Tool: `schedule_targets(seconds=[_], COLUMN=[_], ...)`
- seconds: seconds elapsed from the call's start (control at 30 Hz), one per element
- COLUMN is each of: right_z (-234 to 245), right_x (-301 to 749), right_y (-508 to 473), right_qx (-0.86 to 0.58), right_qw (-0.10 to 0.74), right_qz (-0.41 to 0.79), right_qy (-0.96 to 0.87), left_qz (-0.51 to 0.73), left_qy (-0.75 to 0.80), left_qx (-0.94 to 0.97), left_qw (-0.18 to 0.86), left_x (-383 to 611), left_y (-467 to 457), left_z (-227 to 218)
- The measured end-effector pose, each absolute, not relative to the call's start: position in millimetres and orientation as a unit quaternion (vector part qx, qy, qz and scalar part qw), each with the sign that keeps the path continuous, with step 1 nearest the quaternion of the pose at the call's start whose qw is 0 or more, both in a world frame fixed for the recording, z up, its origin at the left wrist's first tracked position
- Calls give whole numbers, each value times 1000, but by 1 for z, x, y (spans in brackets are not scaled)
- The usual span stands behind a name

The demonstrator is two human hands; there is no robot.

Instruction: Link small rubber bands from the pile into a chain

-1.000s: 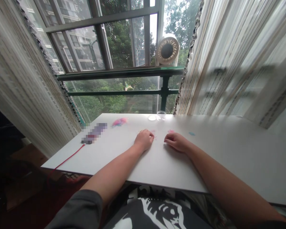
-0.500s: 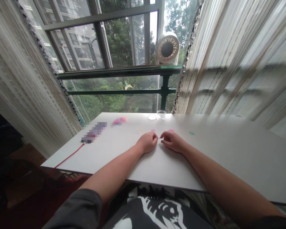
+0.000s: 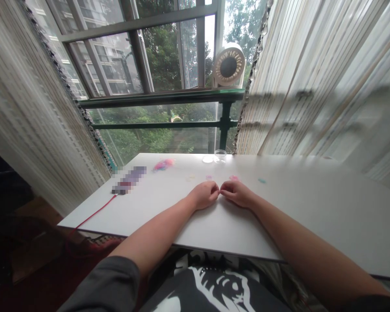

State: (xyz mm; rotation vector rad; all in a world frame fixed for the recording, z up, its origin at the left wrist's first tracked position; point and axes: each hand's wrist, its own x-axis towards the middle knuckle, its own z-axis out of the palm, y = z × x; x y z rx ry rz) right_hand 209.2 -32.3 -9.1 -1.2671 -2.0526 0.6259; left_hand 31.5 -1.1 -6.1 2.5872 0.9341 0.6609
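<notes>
Over the middle of the white table (image 3: 143,216), my left hand (image 3: 206,195) and my right hand (image 3: 236,193) meet fingertip to fingertip. Both are closed in a pinch; whatever sits between the fingers is too small to make out. Just beyond them lie little piles of tiny coloured pieces: a pale yellow pile (image 3: 191,177), a lilac pile (image 3: 209,177) and a pink pile (image 3: 234,177). A teal pile (image 3: 261,180) is farther right. A larger mixed heap (image 3: 164,164), pink, orange and purple, lies at the back left.
At the table's back edge stand a clear round tub (image 3: 220,157) and its flat lid (image 3: 208,159). A blurred-out device (image 3: 129,180) with a red cable (image 3: 95,212) lies on the left. A white fan (image 3: 229,67) stands by the window, between curtains.
My hands have come together, so the fingertips now touch where a small gap was. The right fingers have closed from a looser pinch. The piles have not visibly moved.
</notes>
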Motion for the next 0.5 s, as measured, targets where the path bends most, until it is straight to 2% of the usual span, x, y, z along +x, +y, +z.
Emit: schedule_targets(seconds=[0.5], right_z=[-7], right_x=[211], right_y=[-33], right_qx=[-487], right_qw=[312], right_qz=[248], right_qy=[-778], left_qz=[225], left_qy=[327], left_qx=[897], left_qw=[197], left_x=[27], left_y=[2], left_z=[-7])
